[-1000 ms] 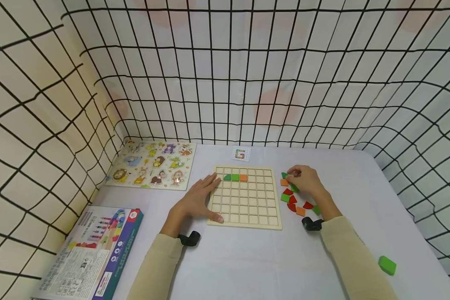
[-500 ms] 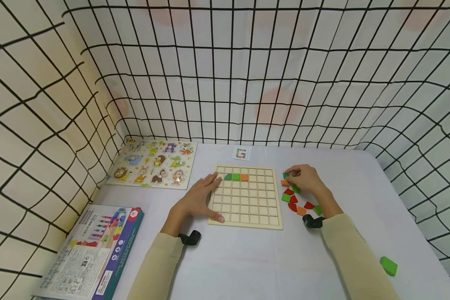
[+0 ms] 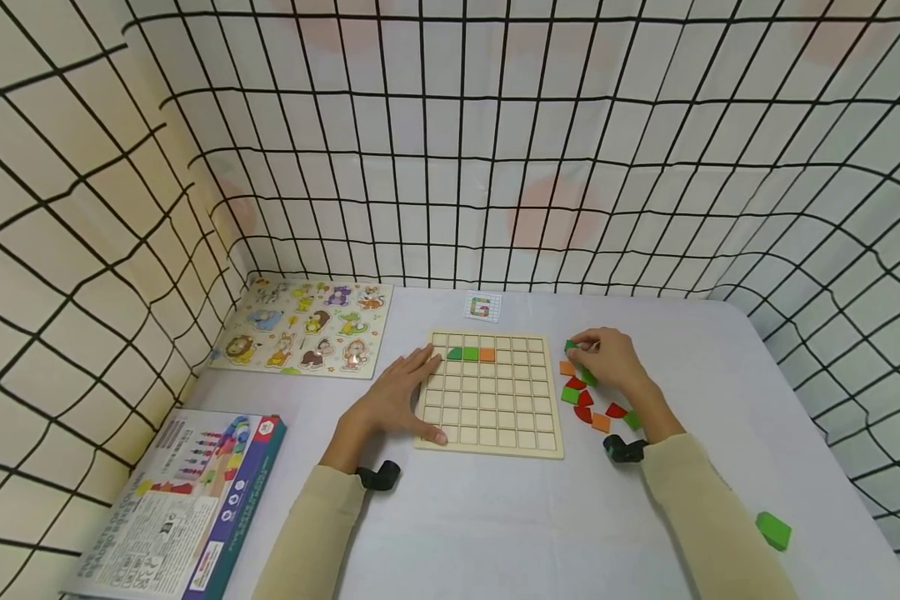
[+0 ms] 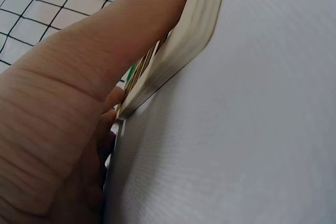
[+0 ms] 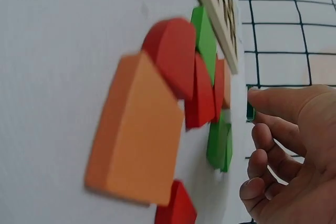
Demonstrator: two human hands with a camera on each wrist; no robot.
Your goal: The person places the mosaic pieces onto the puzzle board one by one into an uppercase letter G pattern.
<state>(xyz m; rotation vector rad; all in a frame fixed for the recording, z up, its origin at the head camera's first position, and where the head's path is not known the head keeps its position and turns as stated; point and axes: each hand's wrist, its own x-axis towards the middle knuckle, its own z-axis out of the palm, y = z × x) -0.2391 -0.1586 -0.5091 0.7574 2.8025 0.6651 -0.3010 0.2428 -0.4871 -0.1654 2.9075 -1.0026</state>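
In the head view my left hand (image 3: pixel 399 398) rests spread on the left side of a pale wooden grid board (image 3: pixel 495 408), its thumb at the lower left corner. A dark green quarter-round-looking piece (image 3: pixel 449 354), a green square (image 3: pixel 470 354) and an orange square (image 3: pixel 487 355) sit in one row of the grid. Right of the board, my right hand (image 3: pixel 607 358) pinches a small dark green piece (image 5: pixel 250 104) between thumb and index finger; its full shape is hidden. The other fingers curl loosely. Below this hand lie red pieces (image 3: pixel 584 414), orange squares (image 3: pixel 601 423) and green pieces (image 3: pixel 570 395).
A small card with a coloured G (image 3: pixel 483 307) lies behind the board. At the left are an animal puzzle board (image 3: pixel 322 323) and a printed box (image 3: pixel 187 500). One green block (image 3: pixel 774 531) lies at the far right. Black netting (image 3: pixel 461 200) rises around the table.
My right hand has raised the dark green piece slightly, away from the orange square near it. The left hand stays in place on the board.
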